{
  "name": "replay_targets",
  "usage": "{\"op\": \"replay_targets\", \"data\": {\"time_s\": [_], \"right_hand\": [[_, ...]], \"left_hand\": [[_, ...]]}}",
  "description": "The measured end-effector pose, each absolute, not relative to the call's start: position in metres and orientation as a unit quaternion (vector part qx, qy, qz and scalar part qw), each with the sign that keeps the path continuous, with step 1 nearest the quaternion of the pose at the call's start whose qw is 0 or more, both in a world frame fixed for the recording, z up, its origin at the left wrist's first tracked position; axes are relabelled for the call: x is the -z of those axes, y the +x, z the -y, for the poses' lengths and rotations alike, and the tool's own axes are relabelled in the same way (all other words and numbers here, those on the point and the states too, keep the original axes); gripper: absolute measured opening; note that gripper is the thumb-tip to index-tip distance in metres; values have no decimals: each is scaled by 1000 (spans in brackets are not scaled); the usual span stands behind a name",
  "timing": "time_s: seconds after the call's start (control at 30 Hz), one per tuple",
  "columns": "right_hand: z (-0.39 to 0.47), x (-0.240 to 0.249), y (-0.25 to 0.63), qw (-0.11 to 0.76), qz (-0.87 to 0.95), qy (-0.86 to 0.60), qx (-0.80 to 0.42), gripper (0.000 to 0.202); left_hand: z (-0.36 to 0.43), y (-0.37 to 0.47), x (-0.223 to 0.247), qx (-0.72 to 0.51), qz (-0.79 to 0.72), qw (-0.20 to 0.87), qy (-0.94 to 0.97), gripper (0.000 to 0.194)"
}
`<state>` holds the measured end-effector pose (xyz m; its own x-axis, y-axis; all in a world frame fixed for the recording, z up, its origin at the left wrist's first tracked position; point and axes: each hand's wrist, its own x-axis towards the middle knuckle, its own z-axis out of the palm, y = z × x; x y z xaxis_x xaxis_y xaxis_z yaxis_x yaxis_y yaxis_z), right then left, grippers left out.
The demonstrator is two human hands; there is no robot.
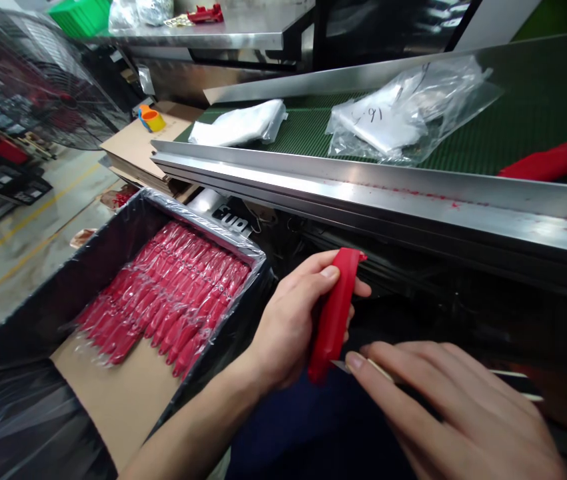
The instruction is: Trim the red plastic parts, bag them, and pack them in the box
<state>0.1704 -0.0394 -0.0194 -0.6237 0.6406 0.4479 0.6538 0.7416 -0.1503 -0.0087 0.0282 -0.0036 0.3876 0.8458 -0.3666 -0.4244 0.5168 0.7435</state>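
Observation:
Upright but slightly tilted, a long red plastic part (pixel 336 313) is gripped in my left hand (pixel 293 320), with the thumb on its near face and the fingers behind it. My right hand (pixel 443 400) is closed around a thin knife (pixel 380 371). The pointed blade is at the lower end of the red part, touching it or very close. Left of my hands, a black bin (pixel 28 300) lined with clear plastic holds rows of similar red parts in clear wrapping, on a cardboard sheet (pixel 118 393).
Beyond my hands runs a green conveyor (pixel 308 113) with a metal edge, carrying plastic bags (pixel 388 120) and a red piece (pixel 553 160). Stacked cardboard (pixel 133 143) bears a tape roll (pixel 153 120). A large fan (pixel 63 100) stands at the upper left.

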Motion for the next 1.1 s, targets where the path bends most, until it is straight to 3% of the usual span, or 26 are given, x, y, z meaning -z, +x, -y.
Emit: {"op": "replay_targets", "data": {"time_s": [0.37,0.47,0.67,0.8,1.0,1.1], "right_hand": [[25,10,171,425,742,-494,-159,46],[12,8,160,432,707,-512,-226,44],[-7,7,154,445,662,-509,-324,41],[-16,5,155,400,634,-523,-405,11],[-24,7,157,412,607,-475,-485,27],[-20,11,160,427,596,-507,-453,18]], "left_hand": [[-35,-7,-4,-416,-345,794,277,27],[-30,-8,-4,-384,-381,777,321,34],[-21,-8,-2,-341,-436,733,394,27],[-18,-6,-2,-329,-447,718,420,30],[-16,-11,-2,-291,-436,734,432,39],[-16,-14,-2,-281,-411,771,398,38]]}}
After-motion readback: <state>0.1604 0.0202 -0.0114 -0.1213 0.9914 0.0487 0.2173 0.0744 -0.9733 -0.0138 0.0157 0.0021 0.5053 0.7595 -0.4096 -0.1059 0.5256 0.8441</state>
